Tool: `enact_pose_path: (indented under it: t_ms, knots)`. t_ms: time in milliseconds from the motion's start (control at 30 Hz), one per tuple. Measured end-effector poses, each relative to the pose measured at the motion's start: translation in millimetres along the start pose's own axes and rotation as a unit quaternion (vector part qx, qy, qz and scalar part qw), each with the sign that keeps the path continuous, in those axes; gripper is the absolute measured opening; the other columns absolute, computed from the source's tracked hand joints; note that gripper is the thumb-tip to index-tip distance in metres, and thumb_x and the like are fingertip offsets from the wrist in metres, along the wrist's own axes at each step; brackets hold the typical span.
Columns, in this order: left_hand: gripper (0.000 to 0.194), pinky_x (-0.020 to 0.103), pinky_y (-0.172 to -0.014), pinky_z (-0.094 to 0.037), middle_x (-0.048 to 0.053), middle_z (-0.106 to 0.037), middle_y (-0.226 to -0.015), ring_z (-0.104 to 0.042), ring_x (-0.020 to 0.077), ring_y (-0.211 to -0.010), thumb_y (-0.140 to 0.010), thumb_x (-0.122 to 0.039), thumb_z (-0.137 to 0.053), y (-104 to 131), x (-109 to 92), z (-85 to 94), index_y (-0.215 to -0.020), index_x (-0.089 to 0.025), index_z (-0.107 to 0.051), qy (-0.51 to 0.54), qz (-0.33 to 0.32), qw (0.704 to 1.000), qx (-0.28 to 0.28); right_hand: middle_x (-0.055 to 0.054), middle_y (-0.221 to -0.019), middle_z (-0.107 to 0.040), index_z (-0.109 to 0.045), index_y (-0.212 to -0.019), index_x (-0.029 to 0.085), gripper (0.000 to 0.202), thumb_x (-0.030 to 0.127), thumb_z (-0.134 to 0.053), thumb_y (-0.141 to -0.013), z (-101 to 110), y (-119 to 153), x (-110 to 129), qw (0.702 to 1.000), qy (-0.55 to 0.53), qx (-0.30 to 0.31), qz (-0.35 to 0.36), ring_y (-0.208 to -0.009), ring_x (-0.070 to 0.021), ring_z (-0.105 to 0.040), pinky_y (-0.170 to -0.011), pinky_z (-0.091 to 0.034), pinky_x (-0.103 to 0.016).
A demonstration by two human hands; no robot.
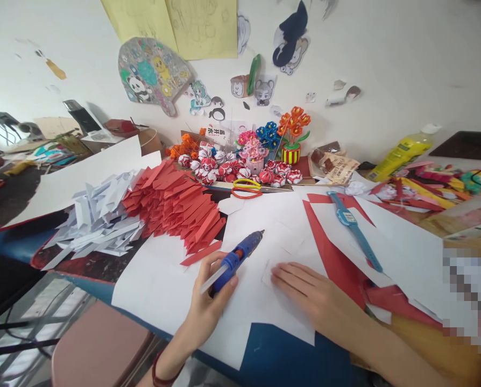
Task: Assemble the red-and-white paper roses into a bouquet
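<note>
Grip of the left hand [210,301]: closed around one blue glue gun [233,262], nozzle pointing far and to the right, a pale glue stick [213,280] protruding from its rear. Grip of the right hand [311,294]: open, laid palm down with fingers extended, fingertips at a small translucent-looking piece [267,273] on the white paper [278,215].

Head view, remaining items. The glue gun: above the white paper, mid-counter, left of the right hand. Dark red band [164,373]: one, on the left wrist.

Counter [292,352], blue at the near edge: carries the lot. Left: one heap of folded white strips [103,212]; adjoining it on the right, one heap of folded red strips [176,201], a single strip at its near edge.

Far side, middle: red-and-white paper balls [226,171], a group; orange flowers [295,126] in a yellow-and-red striped pot [291,155]; blue flowers [268,133]; yellow and red rings [246,188], just near of the balls.

Right: one light-blue watch [355,228], strap laid out over white sheets [402,236] and red paper [337,269]. Far right: one yellow bottle [402,156], white cap, tilted.

Near left, below counter level: one pink seat [99,346].
</note>
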State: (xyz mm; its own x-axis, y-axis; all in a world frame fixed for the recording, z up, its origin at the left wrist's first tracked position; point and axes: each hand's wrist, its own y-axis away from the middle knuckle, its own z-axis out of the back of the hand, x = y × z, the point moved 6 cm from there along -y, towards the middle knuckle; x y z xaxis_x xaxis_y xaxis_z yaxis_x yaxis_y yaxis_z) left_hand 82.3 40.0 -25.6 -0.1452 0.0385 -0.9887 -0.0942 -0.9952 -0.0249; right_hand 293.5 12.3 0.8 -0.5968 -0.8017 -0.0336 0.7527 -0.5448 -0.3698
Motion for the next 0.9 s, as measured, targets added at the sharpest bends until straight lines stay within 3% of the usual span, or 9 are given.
enact_pose_path:
  t_ms: [200, 433, 667, 900]
  knots:
    - [0.033, 0.024, -0.064, -0.040, 0.002, -0.059, -0.101, -0.055, 0.0140, -0.082, -0.092, -0.034, -0.059, 0, -4, -1.7, -0.120, -0.026, -0.042, 0.000, 0.001, 1.000, 0.008, -0.018, -0.138, -0.056, -0.063, -0.122, 0.003, 0.047, -0.005, -0.036, -0.084, -3, -1, 13, 0.998, 0.063, -0.023, -0.008, -0.131, -0.0276, -0.051, -0.102, -0.054, -0.040]
    - [0.034, 0.025, -0.062, -0.039, 0.003, -0.061, -0.099, -0.057, 0.0153, -0.080, -0.091, -0.035, -0.059, 0, -3, -1.7, -0.120, -0.024, -0.042, 0.000, 0.011, 1.000, 0.006, -0.013, -0.145, -0.049, -0.060, -0.127, 0.009, 0.055, -0.010, -0.033, -0.082, -17, 2, 6, 0.997, -0.017, 0.002, -0.069, -0.139, -0.0231, -0.040, -0.110, -0.047, -0.040]
    - [0.035, 0.026, -0.057, -0.036, 0.000, -0.057, -0.088, -0.051, 0.0139, -0.067, -0.091, -0.037, -0.060, -2, -2, -2.0, -0.119, -0.025, -0.044, 0.014, 0.020, 1.000, 0.005, -0.010, -0.147, -0.047, -0.053, -0.135, 0.011, 0.066, -0.011, -0.029, -0.078, -11, 5, 5, 0.997, -0.013, 0.010, -0.076, -0.139, -0.0218, -0.040, -0.109, -0.048, -0.039]
    - [0.038, 0.026, -0.060, -0.041, 0.004, -0.060, -0.100, -0.054, 0.0142, -0.070, -0.089, -0.034, -0.062, -2, -3, -0.6, -0.122, -0.024, -0.045, 0.011, 0.008, 1.000, 0.000, -0.011, -0.146, -0.047, -0.050, -0.139, 0.011, 0.070, -0.014, -0.029, -0.077, -11, 10, 9, 0.996, 0.040, 0.009, -0.075, -0.135, -0.0236, -0.045, -0.106, -0.051, -0.038]
